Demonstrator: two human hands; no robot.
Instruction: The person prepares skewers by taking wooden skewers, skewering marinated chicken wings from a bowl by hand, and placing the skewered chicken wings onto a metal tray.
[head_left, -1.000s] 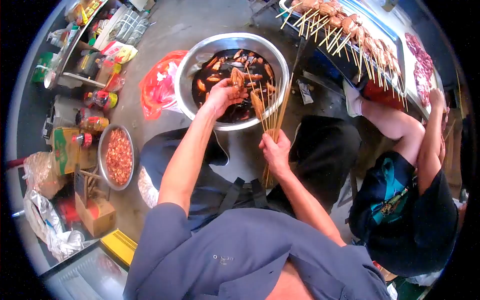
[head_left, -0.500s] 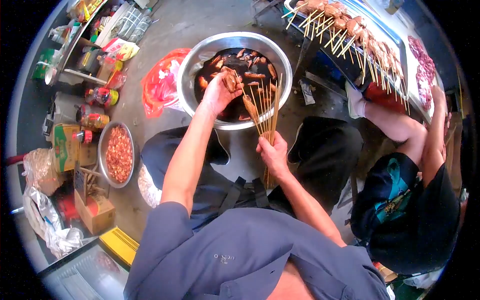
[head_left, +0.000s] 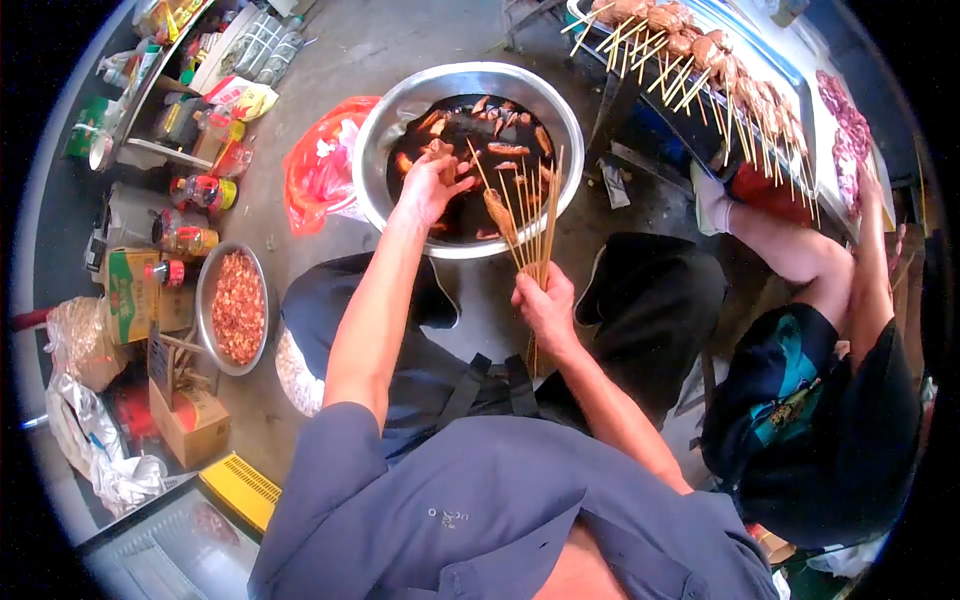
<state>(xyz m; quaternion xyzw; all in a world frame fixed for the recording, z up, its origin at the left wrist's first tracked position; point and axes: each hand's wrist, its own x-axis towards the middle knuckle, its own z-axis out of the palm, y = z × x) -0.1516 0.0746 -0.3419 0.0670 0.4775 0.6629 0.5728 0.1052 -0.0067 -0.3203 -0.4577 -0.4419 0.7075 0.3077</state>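
A wide metal basin (head_left: 372,150) of dark liquid with several brown meat pieces (head_left: 508,150) stands on the floor between my knees. Over its left side is my left hand (head_left: 430,190), with a piece of marinated meat (head_left: 437,153) at its far fingers; thumb and a finger stick out to the right. My right hand (head_left: 546,300), closed, grips a bundle of bamboo skewers (head_left: 552,225) whose tips fan out above the basin. One skewer carries a ridged brown meat piece (head_left: 498,212) below its tip.
At upper right, a tray (head_left: 640,80) holds loaded skewers (head_left: 735,85); beside it another person's hand (head_left: 870,185) touches raw red meat (head_left: 848,130). A red plastic bag (head_left: 325,165) sits left of the basin. Further left are a bowl of reddish chunks (head_left: 238,310), bottles (head_left: 203,193) and boxes (head_left: 190,425).
My left hand has drawn left, away from the skewer tips, together with its meat piece. The skewer bundle stays where it was. The other person's hand has shifted slightly.
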